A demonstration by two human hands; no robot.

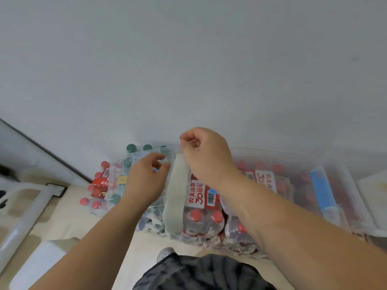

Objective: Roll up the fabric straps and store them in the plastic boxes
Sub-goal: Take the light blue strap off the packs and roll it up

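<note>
A pale grey-white fabric strap [177,195] hangs straight down in front of me, its lower end near the packs of bottles. My right hand [206,155] pinches the strap's top end between thumb and fingertips. My left hand [146,181] sits just left of the strap with its fingers curled, fingertips close to the strap's edge; I cannot tell whether they touch it. A clear plastic box [343,185] lies to the right, and another clear box [134,162] sits behind my left hand.
Shrink-wrapped packs of red-capped bottles [206,216] stand on the floor against the white wall, with green-capped bottles [131,147] further back. A blue roll [322,189] lies in the right box. A white frame [25,208] stands at the left. My shoe [165,253] is below.
</note>
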